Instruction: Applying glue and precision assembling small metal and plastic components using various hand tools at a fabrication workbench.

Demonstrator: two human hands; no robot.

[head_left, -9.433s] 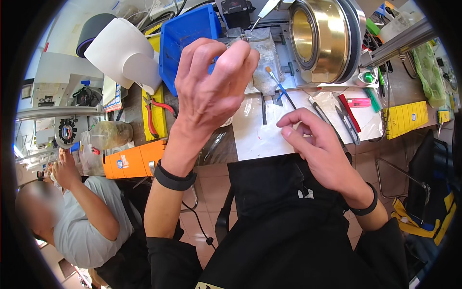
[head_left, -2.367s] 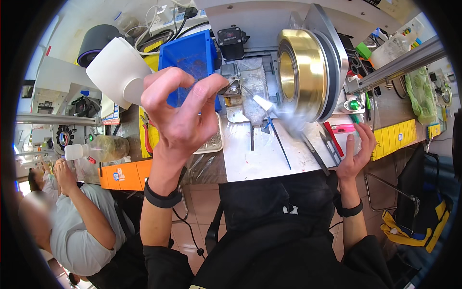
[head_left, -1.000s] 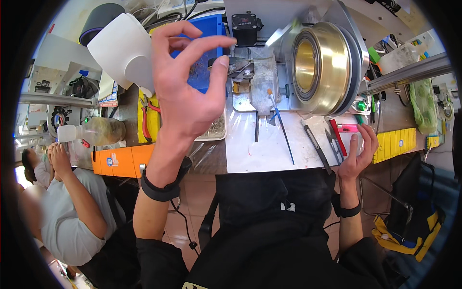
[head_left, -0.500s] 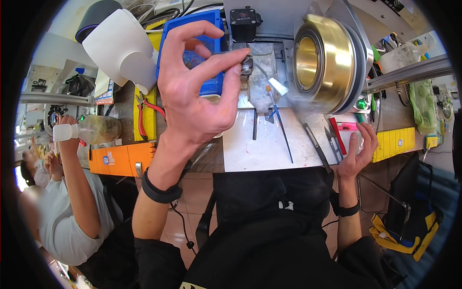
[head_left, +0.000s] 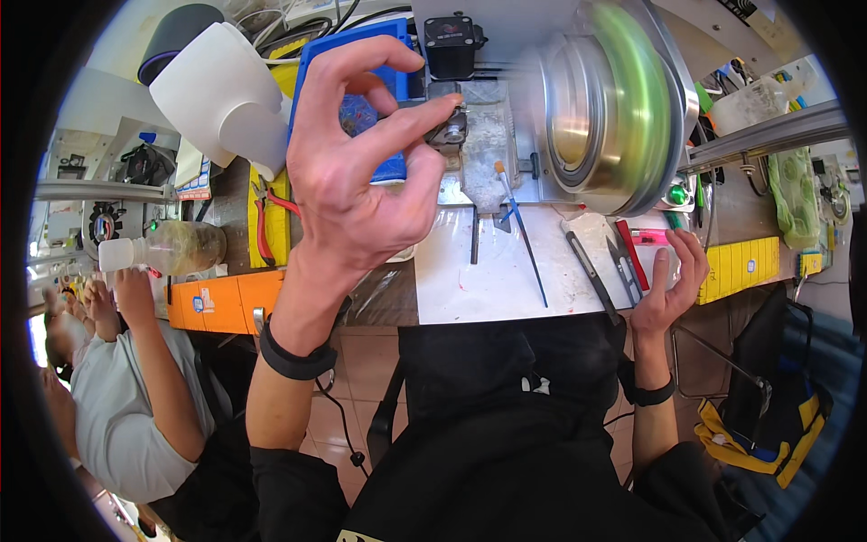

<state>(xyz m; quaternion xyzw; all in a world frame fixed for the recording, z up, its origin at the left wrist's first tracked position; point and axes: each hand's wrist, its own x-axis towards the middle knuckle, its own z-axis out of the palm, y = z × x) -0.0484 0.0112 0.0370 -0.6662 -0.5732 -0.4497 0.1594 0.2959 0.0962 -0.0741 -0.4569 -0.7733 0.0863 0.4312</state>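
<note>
My left hand (head_left: 366,172) is raised over the bench, its thumb and index finger curled toward each other. They are at a small dark metal fitting (head_left: 447,128) beside the pale, worn metal block (head_left: 488,126); what lies between the fingertips is hidden. To the right, a large round metal drum (head_left: 573,108) shows silver, with a blurred green band. My right hand (head_left: 668,289) rests at the front edge of the bench, fingers apart and holding nothing. Close by lie a red strip-shaped tool (head_left: 633,254) and a dark slim-handled tool (head_left: 591,275).
A thin brush (head_left: 524,230) lies across the white sheet (head_left: 461,289). Behind my left hand is a blue tray (head_left: 397,36); red-handled pliers (head_left: 264,226) and a white nozzle-shaped housing (head_left: 217,90) are left. A co-worker's arm (head_left: 163,379) is near a clear bottle (head_left: 185,246).
My left hand has shifted slightly left, its thumb bending back. The white-tipped piece by the block is out of sight. The drum's brass look has become silver with blurred green. My right hand stays put.
</note>
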